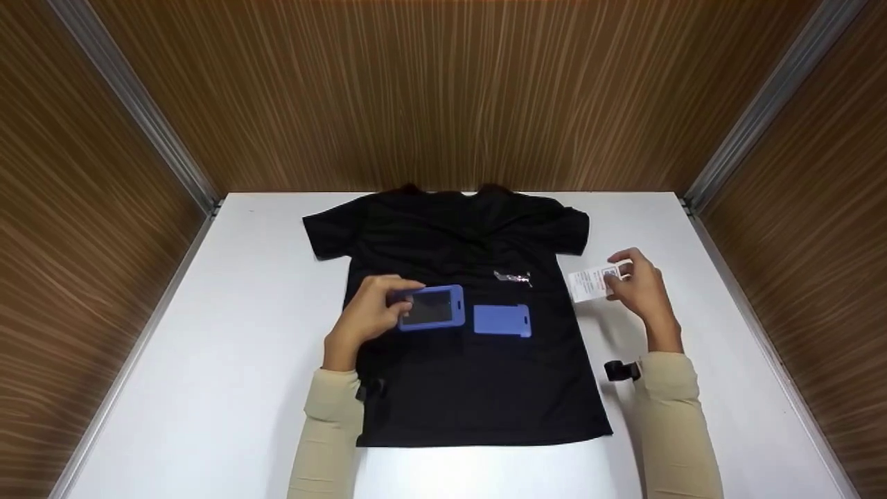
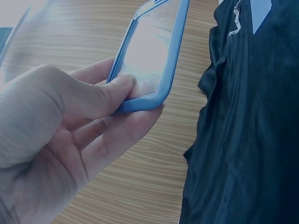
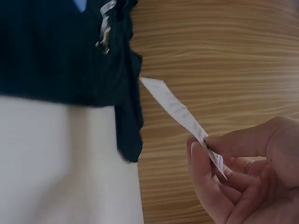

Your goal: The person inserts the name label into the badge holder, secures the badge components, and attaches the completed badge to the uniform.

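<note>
My left hand [image 1: 374, 309] pinches the near end of a blue badge holder frame [image 1: 454, 290] with a clear window, thumb on the window and fingers behind it, as the left wrist view shows. At the right of the shirt, my right hand [image 1: 641, 287] holds a white printed card [image 1: 587, 284] between thumb and fingers; the card looks thin and slightly bent in the right wrist view. A flat blue back plate [image 1: 500, 320] with a slot lies on the black T-shirt [image 1: 478, 395], between the two hands. Just above the plate lies a small shiny clip with a strap [image 1: 514, 278].
The T-shirt is spread on a white table [image 1: 277, 291], its collar at the back edge. Wood-grain panels [image 1: 443, 90] enclose the table at the back and both sides, with metal strips [image 1: 138, 104] along the corners.
</note>
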The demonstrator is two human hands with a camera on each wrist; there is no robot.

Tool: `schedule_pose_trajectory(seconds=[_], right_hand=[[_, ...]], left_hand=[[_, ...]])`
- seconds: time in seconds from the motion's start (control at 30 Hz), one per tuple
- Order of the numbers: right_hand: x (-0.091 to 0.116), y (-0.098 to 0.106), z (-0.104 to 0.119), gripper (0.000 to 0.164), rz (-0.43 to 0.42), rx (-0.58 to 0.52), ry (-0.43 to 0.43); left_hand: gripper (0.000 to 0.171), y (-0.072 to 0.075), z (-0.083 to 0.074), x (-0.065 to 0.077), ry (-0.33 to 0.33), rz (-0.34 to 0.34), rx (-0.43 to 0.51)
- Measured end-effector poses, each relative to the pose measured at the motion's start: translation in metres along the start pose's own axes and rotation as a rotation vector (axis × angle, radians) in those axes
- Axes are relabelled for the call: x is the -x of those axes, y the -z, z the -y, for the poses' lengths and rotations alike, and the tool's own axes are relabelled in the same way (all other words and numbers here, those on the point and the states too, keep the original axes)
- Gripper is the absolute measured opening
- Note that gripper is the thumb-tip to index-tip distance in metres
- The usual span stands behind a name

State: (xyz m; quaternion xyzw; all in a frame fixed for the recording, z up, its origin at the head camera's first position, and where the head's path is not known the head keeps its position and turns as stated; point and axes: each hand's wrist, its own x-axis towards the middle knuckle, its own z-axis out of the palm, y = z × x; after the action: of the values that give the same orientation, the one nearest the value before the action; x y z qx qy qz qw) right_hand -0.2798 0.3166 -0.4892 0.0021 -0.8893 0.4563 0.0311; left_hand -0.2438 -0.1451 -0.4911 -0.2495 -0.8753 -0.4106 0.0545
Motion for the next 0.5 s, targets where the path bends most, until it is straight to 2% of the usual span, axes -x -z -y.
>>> schedule_pose_trajectory(seconds=[0.2,0.5], right_hand=[[0.004,-0.007,0.012,0.036,0.021,-0.080,0.041],[0.012,-0.016,0.022,0.032,0.032,-0.096,0.050]], left_hand=[[0.039,0.000,-0.001,-0.001,0.003,-0.002,-0.010],[0.038,-0.001,-0.004,0.000,-0.002,-0.004,-0.006]])
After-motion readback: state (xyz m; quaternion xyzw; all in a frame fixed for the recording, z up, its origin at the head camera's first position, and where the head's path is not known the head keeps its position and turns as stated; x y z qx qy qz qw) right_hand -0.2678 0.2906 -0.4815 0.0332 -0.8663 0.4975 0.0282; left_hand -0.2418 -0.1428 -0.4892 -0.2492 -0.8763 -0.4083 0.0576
